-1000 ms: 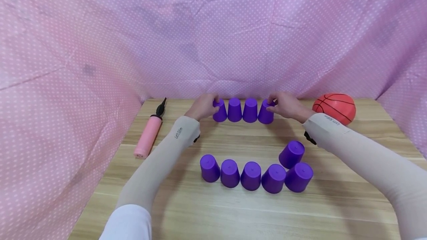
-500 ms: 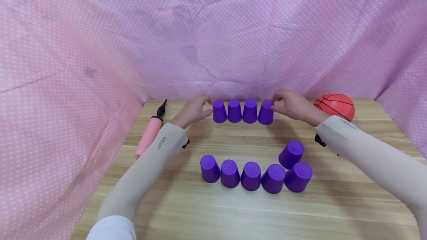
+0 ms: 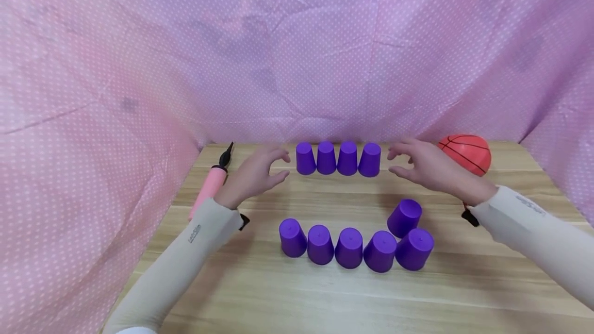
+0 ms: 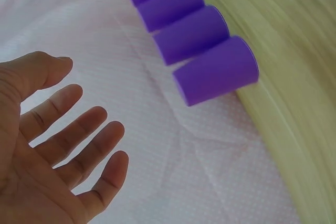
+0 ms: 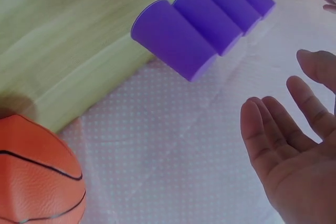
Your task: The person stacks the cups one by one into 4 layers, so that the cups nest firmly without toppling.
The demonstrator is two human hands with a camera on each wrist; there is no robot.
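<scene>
- I have the left hand (image 3: 255, 174) released, fingers apart and loosely bent, holding nothing, just beside the left end of the back row of cups (image 3: 326, 158).
- The right hand (image 3: 429, 166) is likewise released, beside that row's right end, near the ball (image 3: 467, 153).
- Those four cups stand upside down near the far edge of the surface (image 3: 325, 303), with the cloth (image 3: 297, 66) close behind.
- Nearer me, five more make the front row (image 3: 349, 248); a single cup (image 3: 403, 219) stands behind its right end, perhaps touching.
- My first worry: an inward brush of either hand could tip an outermost cup, and such close neighbours would likely be shoved too.
- A forward bump might push cups over the far edge into the cloth.
- Dropping the right sleeve (image 3: 538, 241) inward could catch the single cup; swinging outward could roll the ball.
- The left sleeve (image 3: 181, 256) passes near the pump (image 3: 210, 188), so a low sweep might knock it.
- My free room is the strip between the rows and the surface before the front row.
</scene>
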